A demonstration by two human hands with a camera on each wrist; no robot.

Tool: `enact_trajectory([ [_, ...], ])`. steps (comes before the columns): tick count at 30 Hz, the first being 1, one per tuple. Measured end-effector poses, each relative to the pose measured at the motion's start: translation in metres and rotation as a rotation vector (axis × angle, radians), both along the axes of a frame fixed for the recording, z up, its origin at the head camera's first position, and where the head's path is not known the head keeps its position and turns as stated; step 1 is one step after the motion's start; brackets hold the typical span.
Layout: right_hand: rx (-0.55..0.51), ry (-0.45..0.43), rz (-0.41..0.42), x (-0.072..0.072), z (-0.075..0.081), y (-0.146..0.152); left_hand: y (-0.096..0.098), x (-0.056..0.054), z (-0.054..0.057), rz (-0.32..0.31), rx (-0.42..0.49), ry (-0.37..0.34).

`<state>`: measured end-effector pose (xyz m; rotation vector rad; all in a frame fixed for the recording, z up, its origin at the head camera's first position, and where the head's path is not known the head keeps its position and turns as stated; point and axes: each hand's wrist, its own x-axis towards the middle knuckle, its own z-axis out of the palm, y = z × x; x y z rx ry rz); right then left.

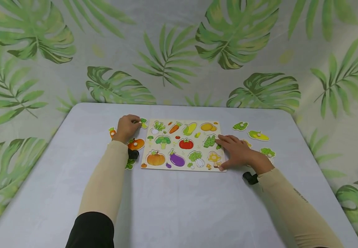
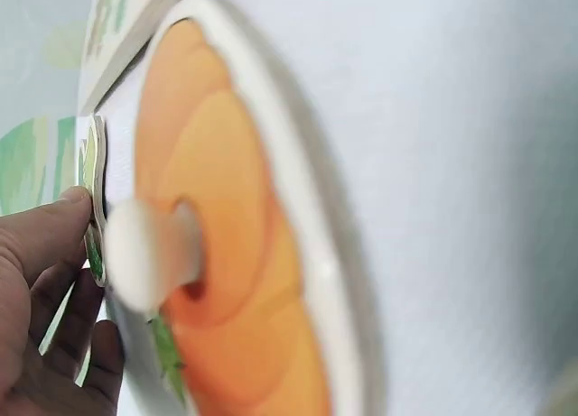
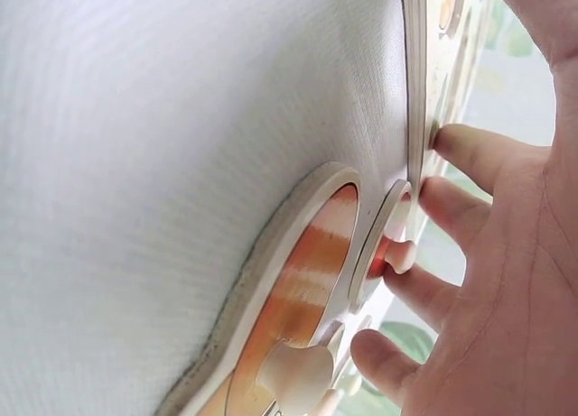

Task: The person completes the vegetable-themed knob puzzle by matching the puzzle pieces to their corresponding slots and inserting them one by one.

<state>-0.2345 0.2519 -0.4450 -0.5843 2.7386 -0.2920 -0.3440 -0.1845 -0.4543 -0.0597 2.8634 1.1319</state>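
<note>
A vegetable puzzle board [image 1: 198, 144] lies flat on the white table. Beyond its left edge, my left hand [image 1: 127, 128] pinches a green broccoli puzzle piece [image 1: 143, 123] between thumb and fingers. The left wrist view shows this piece [image 2: 95, 244] edge-on at the fingertips. Close to that wrist lies a pumpkin piece [image 1: 137, 144] with a white knob. My right hand [image 1: 238, 150] is spread with its fingertips on the board's right edge. Under and beside it, an orange piece [image 3: 302, 285] and a smaller red piece [image 3: 384, 240], both knobbed, show in the right wrist view.
Left of the board lie a carrot piece [image 1: 112, 132] and a partly covered green piece [image 1: 130, 164]. To the right are a green piece [image 1: 240, 126], a yellow corn piece [image 1: 258, 135] and a leafy green piece [image 1: 268, 152]. A leaf-patterned cloth [image 1: 179, 86] hangs behind the table.
</note>
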Motion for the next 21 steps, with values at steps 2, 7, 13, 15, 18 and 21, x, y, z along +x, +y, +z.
enact_trajectory([
  [2,0.001,0.001,-0.001,0.0,0.0,-0.001,-0.002,0.0,0.002,-0.002,0.008,0.012],
  [7,0.005,0.002,-0.003,0.001,0.002,-0.003,-0.009,-0.003,0.013,-0.104,0.005,0.119],
  [13,0.009,-0.004,-0.006,0.002,0.005,-0.004,-0.013,0.002,0.03,-0.272,-0.023,0.196],
  [15,0.01,-0.008,-0.006,0.002,0.005,-0.004,-0.013,0.006,0.035,-0.301,-0.042,0.189],
  [18,0.012,-0.01,-0.006,0.003,0.005,-0.004,-0.013,0.012,0.04,-0.329,-0.081,0.17],
  [21,0.011,-0.012,-0.006,0.003,0.006,-0.004,-0.012,0.018,0.044,-0.356,-0.121,0.143],
])
